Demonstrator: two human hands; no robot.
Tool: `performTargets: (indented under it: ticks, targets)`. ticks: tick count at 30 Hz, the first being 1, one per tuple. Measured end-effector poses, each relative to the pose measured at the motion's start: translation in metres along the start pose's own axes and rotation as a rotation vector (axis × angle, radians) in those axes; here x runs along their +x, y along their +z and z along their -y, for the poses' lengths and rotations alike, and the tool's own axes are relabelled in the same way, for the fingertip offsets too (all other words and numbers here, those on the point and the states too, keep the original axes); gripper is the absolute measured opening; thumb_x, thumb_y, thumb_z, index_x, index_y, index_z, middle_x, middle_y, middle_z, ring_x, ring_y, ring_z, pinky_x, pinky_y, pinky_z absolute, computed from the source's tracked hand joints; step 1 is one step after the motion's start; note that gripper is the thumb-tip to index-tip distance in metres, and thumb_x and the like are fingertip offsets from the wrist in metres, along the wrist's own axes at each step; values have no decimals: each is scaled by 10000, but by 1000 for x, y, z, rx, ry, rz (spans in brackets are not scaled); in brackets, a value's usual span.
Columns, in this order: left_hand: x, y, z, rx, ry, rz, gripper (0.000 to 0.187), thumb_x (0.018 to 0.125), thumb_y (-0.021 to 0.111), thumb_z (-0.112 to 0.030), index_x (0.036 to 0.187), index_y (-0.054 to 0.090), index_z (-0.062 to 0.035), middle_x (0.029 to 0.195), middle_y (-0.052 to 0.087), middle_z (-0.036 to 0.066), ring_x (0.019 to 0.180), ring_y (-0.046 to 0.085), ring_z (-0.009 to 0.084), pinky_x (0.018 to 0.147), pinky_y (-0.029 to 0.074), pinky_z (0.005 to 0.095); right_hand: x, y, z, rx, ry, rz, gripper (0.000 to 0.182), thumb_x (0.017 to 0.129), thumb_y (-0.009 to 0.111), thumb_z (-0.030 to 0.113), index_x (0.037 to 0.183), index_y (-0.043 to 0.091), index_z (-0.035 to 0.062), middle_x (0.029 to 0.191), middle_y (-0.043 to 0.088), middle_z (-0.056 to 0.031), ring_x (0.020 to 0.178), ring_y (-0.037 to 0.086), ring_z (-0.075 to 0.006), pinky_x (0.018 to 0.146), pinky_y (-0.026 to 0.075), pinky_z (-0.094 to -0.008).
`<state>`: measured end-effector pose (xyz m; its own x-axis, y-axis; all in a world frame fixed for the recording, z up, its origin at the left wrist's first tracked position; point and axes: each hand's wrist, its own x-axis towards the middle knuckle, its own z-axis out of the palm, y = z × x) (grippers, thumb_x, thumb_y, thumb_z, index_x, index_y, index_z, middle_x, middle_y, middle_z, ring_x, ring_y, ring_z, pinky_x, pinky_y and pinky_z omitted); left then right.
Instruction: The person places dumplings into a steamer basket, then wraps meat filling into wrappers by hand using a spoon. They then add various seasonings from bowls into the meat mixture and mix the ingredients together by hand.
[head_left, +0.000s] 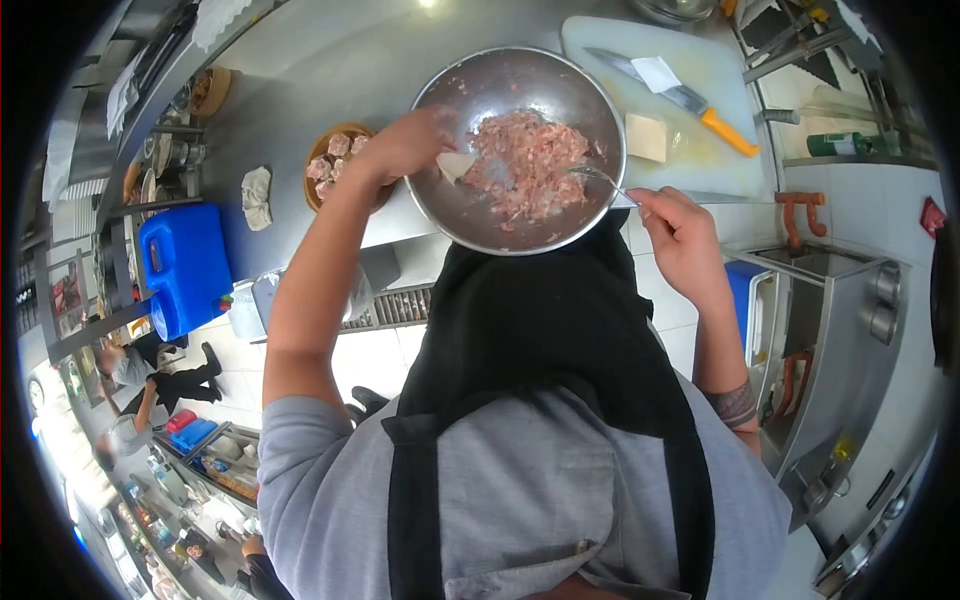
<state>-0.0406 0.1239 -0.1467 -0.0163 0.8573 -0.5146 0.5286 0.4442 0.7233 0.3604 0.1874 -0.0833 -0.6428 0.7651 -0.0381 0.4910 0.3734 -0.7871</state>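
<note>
A large steel bowl (428, 197) holds pink minced meat (522, 160). Over the bowl's left side is my left hand (412, 145), blurred, with a pale dumpling wrapper (455, 166) at its fingers. My right hand (678, 222) is closed around the handle of a thin metal utensil, seemingly a fork (612, 184), whose far end rests in the meat. Left of the bowl, partly behind my left forearm, a round bamboo steamer (310, 182) contains several open-topped meat dumplings (338, 146). A square stack of pale wrappers (646, 138) lies right of the bowl.
A white cutting board (610, 40) bears a knife with a yellow handle (728, 131) and a white piece on its blade. A crumpled cloth (256, 198) lies on the steel counter (290, 80). A blue jerrycan (190, 265) stands left; other people (180, 385) are farther back.
</note>
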Motion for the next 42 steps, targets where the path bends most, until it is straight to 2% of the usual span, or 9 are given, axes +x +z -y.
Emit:
performTargets:
  ticks: [6,14,21,23,26,28,33,36,42]
  targets:
    - [1,-5,-33,-942,-121,465,609,864,468,143,1462,364,88,1345,611,289,1228,651,333,938,583,316,-27,-33,-35,160,204,-113,239,975,630,25,1192,727,6,881,653,-55,807,595,-148,782,487,-286]
    - [84,70,-125,-1120,143,672,588,938,520,62,1497,340,97,1427,551,291,1272,624,323,1059,542,368,-91,-77,-57,238,456,-288,238,990,626,41,1195,741,5,826,634,14,801,564,-73,772,463,-242]
    - [130,68,-164,-376,316,-289,385,997,618,-110,1342,557,49,1214,677,142,1117,650,210,982,527,345,-98,-132,-126,309,439,-221,216,992,658,66,1179,743,1,882,656,1,818,572,-70,780,470,-241]
    - [82,70,-179,-578,154,-431,285,1013,605,-147,1228,626,39,1091,685,150,1008,658,204,906,536,343,-81,-141,-152,298,394,-158,195,982,674,69,1151,744,3,900,668,-9,825,581,-70,773,478,-240]
    - [-5,88,-124,-1007,300,278,264,1050,543,-177,1129,650,51,1004,684,208,810,710,271,655,605,343,-40,-127,-191,313,324,31,122,934,756,121,986,730,14,877,709,-35,772,612,-64,687,511,-248]
    - [-61,123,-141,-751,-149,422,314,1058,574,-250,1062,647,55,1003,698,239,813,736,297,611,621,361,-5,-101,-201,208,326,146,273,876,814,246,1003,705,30,796,688,-73,680,635,-134,666,527,-294]
    - [-104,264,-111,-981,-629,-225,555,1057,600,-419,1290,514,77,1114,702,248,991,734,285,892,612,397,44,-45,-190,36,-60,110,427,836,820,370,1052,668,34,778,710,-148,699,706,-338,672,557,-433]
    - [-84,291,-102,-1629,-222,-735,402,1047,641,-278,1243,529,55,1166,678,252,1047,712,309,993,577,442,55,-25,-196,-146,-51,239,363,876,765,340,1032,656,30,813,732,-170,757,710,-404,677,545,-509]
    - [-62,277,-86,-1545,-210,-992,245,1046,588,-148,1202,552,37,1116,686,165,1004,705,285,922,610,413,65,-19,-212,-256,-243,239,276,883,746,289,998,697,43,816,728,-181,744,693,-405,665,550,-468]
